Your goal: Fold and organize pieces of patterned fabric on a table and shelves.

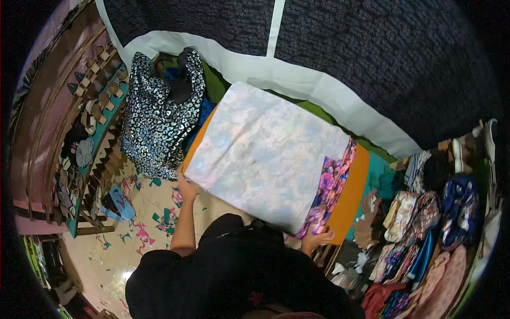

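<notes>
A wide orange board (351, 191) lies in front of me, covered mostly by a folded floral fabric (265, 154). The fabric's pale, washed-out side faces up, and a bright purple floral strip (330, 183) shows along its right end. My left hand (187, 189) is closed round the board's near left corner, beside the fabric's edge. At the near right, my right hand (317, 240) grips the board's near edge, its fingers close to the purple strip. The undersides of both grips are hidden.
A black and silver spotted cloth bundle (159, 114) stands left of the board. Shoe forms (101, 106) line a teal rack (93, 165) at the left. Fabric scraps (143, 236) litter the floor. Folded cloths (404, 218) crowd the right; a dark patterned curtain (366, 58) hangs behind.
</notes>
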{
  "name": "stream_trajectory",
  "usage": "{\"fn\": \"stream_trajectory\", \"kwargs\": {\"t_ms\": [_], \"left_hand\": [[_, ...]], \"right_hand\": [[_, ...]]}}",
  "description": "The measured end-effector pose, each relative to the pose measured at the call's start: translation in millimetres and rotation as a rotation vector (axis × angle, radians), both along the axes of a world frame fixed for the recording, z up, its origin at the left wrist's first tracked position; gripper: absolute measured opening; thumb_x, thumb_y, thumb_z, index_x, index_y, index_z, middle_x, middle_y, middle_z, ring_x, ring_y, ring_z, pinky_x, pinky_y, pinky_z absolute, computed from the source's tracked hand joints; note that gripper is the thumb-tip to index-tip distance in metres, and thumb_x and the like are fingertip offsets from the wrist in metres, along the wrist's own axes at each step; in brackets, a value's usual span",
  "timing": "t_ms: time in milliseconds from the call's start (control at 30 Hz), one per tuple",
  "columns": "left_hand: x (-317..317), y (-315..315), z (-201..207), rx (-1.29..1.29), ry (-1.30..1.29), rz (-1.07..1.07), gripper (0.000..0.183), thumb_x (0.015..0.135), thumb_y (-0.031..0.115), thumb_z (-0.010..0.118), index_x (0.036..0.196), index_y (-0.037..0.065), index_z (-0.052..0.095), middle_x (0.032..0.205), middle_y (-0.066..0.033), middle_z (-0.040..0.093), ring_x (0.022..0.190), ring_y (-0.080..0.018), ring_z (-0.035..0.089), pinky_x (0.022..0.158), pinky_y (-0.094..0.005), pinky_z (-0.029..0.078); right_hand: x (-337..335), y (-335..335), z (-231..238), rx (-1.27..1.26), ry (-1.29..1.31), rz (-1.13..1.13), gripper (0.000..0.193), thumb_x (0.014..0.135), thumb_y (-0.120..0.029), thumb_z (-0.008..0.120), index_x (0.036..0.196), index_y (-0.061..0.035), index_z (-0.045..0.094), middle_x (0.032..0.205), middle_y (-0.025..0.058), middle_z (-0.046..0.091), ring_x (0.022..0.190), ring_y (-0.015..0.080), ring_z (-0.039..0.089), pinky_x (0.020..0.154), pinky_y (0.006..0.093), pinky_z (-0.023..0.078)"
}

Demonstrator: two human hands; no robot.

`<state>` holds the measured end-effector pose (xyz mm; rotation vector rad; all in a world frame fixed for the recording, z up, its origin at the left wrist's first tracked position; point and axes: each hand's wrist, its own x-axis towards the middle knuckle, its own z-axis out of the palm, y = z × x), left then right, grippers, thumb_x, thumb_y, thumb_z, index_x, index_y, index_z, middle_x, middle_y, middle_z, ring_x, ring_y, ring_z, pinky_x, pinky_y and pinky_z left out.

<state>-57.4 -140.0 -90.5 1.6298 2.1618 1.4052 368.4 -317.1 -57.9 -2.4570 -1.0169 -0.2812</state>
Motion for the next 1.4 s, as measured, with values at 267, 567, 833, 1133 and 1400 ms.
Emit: {"fn": "stream_trajectory", "kwargs": {"t_ms": [267,567,833,1133,1400], "left_hand": [[-16.7,2.2,-19.2,-0.926,-0.501,-0.451,0.059,0.058,0.005,0.070,0.111,0.004,0.046,0.098,-0.0116,0.055,0.091,-0.0184,0.053,0.074,-0.0284,0.044],[-78.8,-63.1,-77.8,-0.876,0.053,-0.649,0.055,0.052,0.025,0.075,0.098,0.002,0.056,0.090,-0.0162,0.060,0.078,-0.0257,0.058,0.069,-0.0350,0.045],[-128.4,-125.3,-96.2,-0.895,-0.133,-0.549,0.052,0.051,0.032,0.069,0.095,0.007,0.059,0.086,-0.0182,0.060,0.081,-0.0307,0.058,0.071,-0.0364,0.044],[-100.6,-212.8,-130.5,-1.195,0.240,-0.413,0.058,0.053,0.043,0.071,0.100,0.010,0.059,0.096,-0.0172,0.058,0.089,-0.0303,0.056,0.075,-0.0379,0.045],[-47.1,-230.5,-66.6,-0.854,0.214,-0.175,0.040,0.067,0.031,0.055,0.095,0.003,0.056,0.091,-0.0206,0.058,0.088,-0.0356,0.054,0.074,-0.0419,0.042]], "right_hand": [[-0.4,9.2,-60.2,0.513,0.020,-0.440,0.093,0.053,-0.034,0.079,0.118,0.0054,0.025,0.118,0.0213,0.026,0.107,0.0359,0.029,0.092,0.0441,0.025],[-25.3,-20.0,-60.0,0.075,1.040,0.125,0.050,0.060,-0.030,0.071,0.097,0.0002,0.055,0.093,0.0104,0.058,0.082,0.0207,0.054,0.076,0.0334,0.041],[-34.7,-82.1,-101.3,-0.100,0.638,-0.234,0.031,0.075,-0.026,0.056,0.089,0.0013,0.055,0.081,0.0135,0.057,0.072,0.0230,0.053,0.071,0.0320,0.040],[-58.1,-117.0,-61.5,0.307,0.904,-0.061,0.042,0.076,-0.030,0.057,0.106,-0.0016,0.046,0.096,0.0152,0.055,0.087,0.0285,0.053,0.074,0.0383,0.041],[-15.3,-155.6,-59.5,-0.260,0.491,-0.321,0.038,0.067,-0.017,0.056,0.099,0.0038,0.049,0.099,0.0238,0.050,0.089,0.0384,0.051,0.075,0.0445,0.044]]}}
